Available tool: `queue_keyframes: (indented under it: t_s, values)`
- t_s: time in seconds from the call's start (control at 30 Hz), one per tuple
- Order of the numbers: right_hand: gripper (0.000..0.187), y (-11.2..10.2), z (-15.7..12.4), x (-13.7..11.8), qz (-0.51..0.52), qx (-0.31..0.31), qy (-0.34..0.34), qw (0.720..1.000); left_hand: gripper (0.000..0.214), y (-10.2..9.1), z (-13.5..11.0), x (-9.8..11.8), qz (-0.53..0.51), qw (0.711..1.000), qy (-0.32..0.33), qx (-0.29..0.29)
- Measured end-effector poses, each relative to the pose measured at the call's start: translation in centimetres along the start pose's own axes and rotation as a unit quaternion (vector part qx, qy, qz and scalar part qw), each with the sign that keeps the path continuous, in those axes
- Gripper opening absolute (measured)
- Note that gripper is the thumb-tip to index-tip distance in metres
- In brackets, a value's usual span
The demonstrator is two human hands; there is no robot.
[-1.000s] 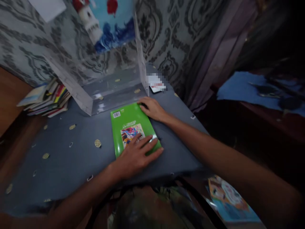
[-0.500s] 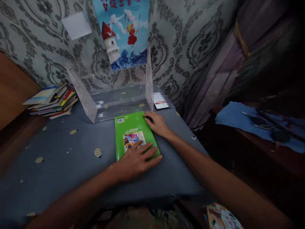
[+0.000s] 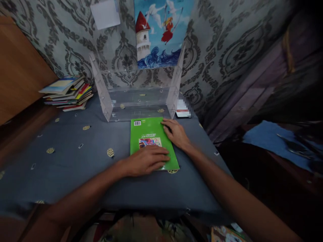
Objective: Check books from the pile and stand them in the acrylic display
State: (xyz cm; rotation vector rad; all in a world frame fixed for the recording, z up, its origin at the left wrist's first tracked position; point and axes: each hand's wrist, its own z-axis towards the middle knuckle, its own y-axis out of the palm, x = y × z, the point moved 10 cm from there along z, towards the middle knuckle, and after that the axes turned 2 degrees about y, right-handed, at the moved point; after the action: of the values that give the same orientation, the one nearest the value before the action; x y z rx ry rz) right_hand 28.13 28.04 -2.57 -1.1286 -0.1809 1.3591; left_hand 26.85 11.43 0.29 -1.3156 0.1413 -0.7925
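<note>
A green book with a barcode and a colourful picture lies flat on the cloth-covered table, its print upside down to me. My left hand rests flat over the lower part of the cover, fingers stretched to the right and hiding some of the picture. At the upper right edge of the book is my right hand, its fingertips touching that edge and its fingers loosely bent, not gripping. Just beyond the book stands a clear plastic rack.
On the far left a stack of books sits by a wooden panel. A poster and a white card hang on the patterned wall. Right of the rack lies a white item, partly blurred. A blue cloth is at right.
My left hand has slid across the cover, its fingers now closer together. My right hand stays at the book's upper right edge. The whole view has shifted with my head.
</note>
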Motion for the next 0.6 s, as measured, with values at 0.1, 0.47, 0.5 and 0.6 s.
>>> queue_keyframes:
  t_s: [0.1,0.47,0.5,0.6]
  values:
    - [0.037,0.2,-0.4,-0.4,-0.027,-0.021,0.004,0.999,0.033,-1.4,-0.9,-3.0,-0.007,0.998,-0.039,0.054]
    - [0.043,-1.2,-7.7,-5.8,-0.084,-0.085,-0.010,0.993,0.030,-2.0,-2.1,-5.5,0.008,0.991,-0.046,0.122]
    - [0.042,-1.5,-8.5,-6.5,-0.086,-0.085,-0.021,0.992,0.030,-2.0,-2.1,-5.5,0.011,0.991,-0.046,0.124]
    - [0.040,-2.2,-9.7,-7.9,-0.097,-0.076,-0.049,0.991,0.029,-1.9,-2.1,-5.7,0.011,0.991,-0.052,0.124]
